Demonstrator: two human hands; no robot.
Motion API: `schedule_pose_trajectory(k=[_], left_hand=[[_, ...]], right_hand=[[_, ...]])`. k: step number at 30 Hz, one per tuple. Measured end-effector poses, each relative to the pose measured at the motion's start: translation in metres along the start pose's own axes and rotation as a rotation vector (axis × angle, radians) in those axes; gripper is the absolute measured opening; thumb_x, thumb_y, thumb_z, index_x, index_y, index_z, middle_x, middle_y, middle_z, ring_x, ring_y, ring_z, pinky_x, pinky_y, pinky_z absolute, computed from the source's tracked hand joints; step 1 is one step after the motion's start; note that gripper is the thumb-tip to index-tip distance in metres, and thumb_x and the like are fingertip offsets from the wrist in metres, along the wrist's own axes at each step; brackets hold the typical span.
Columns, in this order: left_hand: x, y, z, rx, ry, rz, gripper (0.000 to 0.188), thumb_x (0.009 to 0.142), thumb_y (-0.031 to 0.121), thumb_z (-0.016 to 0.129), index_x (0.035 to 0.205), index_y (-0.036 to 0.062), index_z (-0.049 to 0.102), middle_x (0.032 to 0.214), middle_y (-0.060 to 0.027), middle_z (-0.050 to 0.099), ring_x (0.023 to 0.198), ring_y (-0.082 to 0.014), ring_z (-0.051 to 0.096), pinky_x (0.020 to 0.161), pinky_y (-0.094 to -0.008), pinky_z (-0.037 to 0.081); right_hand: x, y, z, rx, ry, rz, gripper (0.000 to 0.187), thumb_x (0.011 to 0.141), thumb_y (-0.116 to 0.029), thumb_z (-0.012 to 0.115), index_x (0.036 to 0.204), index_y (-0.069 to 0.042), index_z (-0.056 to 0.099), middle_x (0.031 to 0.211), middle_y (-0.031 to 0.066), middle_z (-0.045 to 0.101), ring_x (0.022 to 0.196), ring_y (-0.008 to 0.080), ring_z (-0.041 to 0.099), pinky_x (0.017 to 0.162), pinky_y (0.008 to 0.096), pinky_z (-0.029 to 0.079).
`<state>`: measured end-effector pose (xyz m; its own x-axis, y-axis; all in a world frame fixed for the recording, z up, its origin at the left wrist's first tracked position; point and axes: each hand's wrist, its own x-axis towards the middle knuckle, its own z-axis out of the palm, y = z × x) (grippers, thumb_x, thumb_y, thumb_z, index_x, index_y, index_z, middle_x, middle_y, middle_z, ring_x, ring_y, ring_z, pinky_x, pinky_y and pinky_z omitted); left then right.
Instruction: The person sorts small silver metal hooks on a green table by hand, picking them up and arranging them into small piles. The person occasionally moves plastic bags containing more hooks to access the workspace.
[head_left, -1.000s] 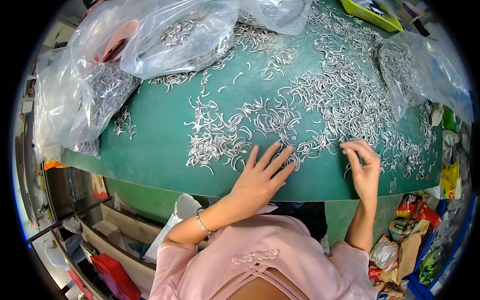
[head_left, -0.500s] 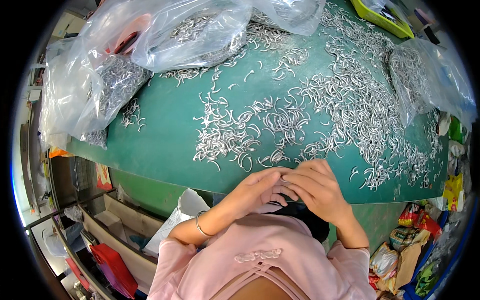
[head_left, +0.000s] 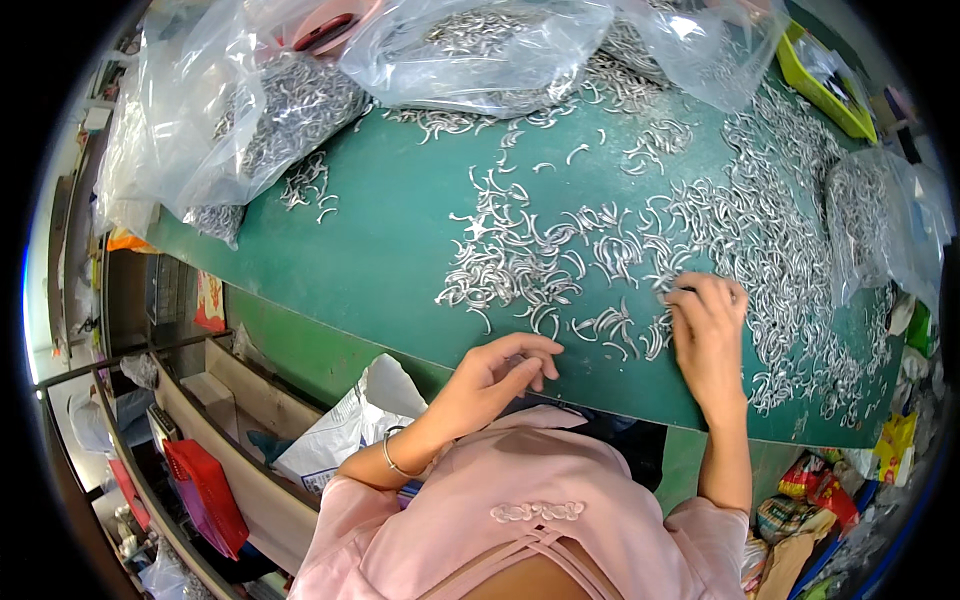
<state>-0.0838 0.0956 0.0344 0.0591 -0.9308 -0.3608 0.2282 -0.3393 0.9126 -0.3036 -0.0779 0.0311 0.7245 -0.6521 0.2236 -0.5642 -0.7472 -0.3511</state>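
Many small curved silver metal pieces [head_left: 515, 275] lie loose over the green tabletop [head_left: 370, 260], in a looser group in front of me and a denser spread [head_left: 775, 270] to the right. Near the table's front edge is my left hand [head_left: 503, 375], its fingers curled in and its thumb close against them; whatever may be inside is hidden. Reaching farther forward, my right hand [head_left: 710, 335] is at the left border of the dense spread. Its fingers bend down onto the pieces, and the fingertips are closed together over something too small to make out.
Clear plastic bags of the same pieces stand at the far left [head_left: 290, 115], far middle [head_left: 480, 60] and right [head_left: 865, 215]. A yellow-green tray [head_left: 820, 85] sits at the far right. Below the table's left edge is an open drawer [head_left: 250, 430]; colourful packages [head_left: 820, 490] lie lower right.
My hands were together at the table's front edge. The right has moved away, forward and right, onto the pieces; the left stays near the edge. The whole view has shifted.
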Motion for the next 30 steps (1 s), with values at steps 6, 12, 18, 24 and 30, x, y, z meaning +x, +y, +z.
schedule_pose_trajectory(k=[6,12,18,24,30], left_hand=[[-0.003,0.002,-0.024,0.094,0.166,0.073,0.025,0.099,0.004,0.052,0.122,0.0004,0.061,0.095,-0.0033,0.064,0.076,-0.0079,0.052,0.066,-0.0219,0.044],[0.002,0.003,-0.040,0.712,0.528,0.359,0.031,0.086,-0.006,0.065,0.116,0.0014,0.062,0.079,-0.0106,0.052,0.064,-0.0205,0.051,0.059,-0.0313,0.044],[-0.001,-0.004,-0.049,0.723,0.571,0.312,0.032,0.084,-0.004,0.067,0.115,0.0015,0.062,0.085,-0.0109,0.056,0.069,-0.0227,0.054,0.062,-0.0333,0.046],[0.011,-0.007,-0.040,0.821,0.547,0.430,0.039,0.078,0.000,0.074,0.115,0.0029,0.062,0.099,-0.0120,0.060,0.088,-0.0301,0.059,0.077,-0.0394,0.046],[0.007,-0.011,-0.042,0.829,0.598,0.461,0.040,0.076,-0.002,0.076,0.113,0.0032,0.065,0.098,-0.0098,0.063,0.079,-0.0214,0.056,0.071,-0.0311,0.049]], right_hand=[[0.024,-0.045,0.006,0.290,-0.112,-0.087,0.035,0.079,-0.007,0.070,0.113,-0.004,0.064,0.123,0.0115,0.057,0.118,0.0329,0.051,0.102,0.0469,0.037],[0.048,-0.062,0.031,0.174,-0.283,-0.410,0.036,0.077,-0.013,0.075,0.110,-0.005,0.065,0.129,0.0095,0.054,0.125,0.0306,0.047,0.104,0.0473,0.038],[0.043,-0.022,0.004,0.425,-0.252,-0.132,0.019,0.074,-0.003,0.075,0.092,-0.003,0.066,0.102,0.0099,0.064,0.101,0.0288,0.059,0.089,0.0411,0.043],[0.047,-0.040,0.016,0.225,-0.132,-0.146,0.020,0.077,-0.002,0.073,0.096,-0.005,0.066,0.098,0.0100,0.060,0.095,0.0287,0.055,0.085,0.0400,0.041],[0.045,-0.031,0.010,0.031,-0.163,-0.167,0.014,0.077,-0.005,0.072,0.086,-0.005,0.062,0.093,0.0083,0.056,0.092,0.0275,0.053,0.082,0.0404,0.038]])
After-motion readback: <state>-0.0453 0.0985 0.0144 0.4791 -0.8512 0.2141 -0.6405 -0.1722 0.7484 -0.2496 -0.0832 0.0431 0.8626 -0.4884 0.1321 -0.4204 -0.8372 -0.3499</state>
